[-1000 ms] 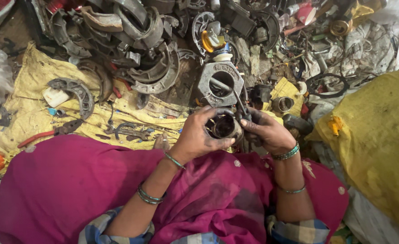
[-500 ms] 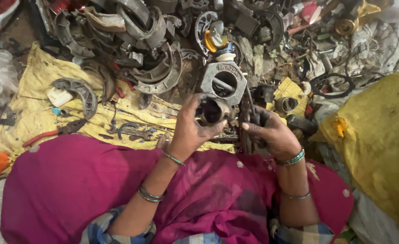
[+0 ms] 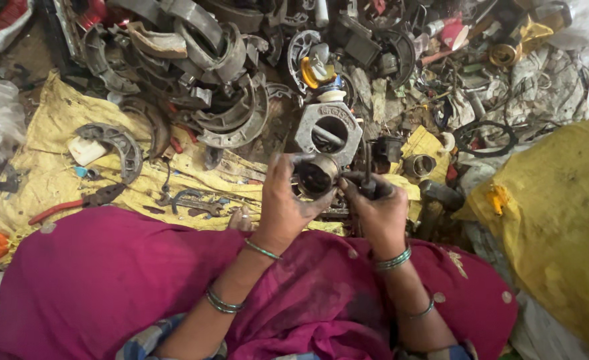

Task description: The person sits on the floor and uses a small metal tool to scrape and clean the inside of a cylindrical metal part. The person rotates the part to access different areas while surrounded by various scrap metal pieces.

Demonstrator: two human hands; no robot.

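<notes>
left hand (image 3: pixel 282 203) grips one metal ring (image 3: pixel 316 177) at centre | right hand (image 3: pixel 376 210) clasps one dark tool (image 3: pixel 368 179) at its 3 o'clock | one grey housing (image 3: pixel 328 133) at 12 o'clock | one pliers (image 3: pixel 74 204) at 9 o'clock

The short metal sleeve (image 3: pixel 316 177) looks dull, grey and greasy, like the grimy brake shoes (image 3: pixel 231 117) at eleven o'clock. Beneath lies creased, stained yellow cloth (image 3: pixel 54 127); the magenta fabric (image 3: pixel 101 280) is soft and matt.
</notes>
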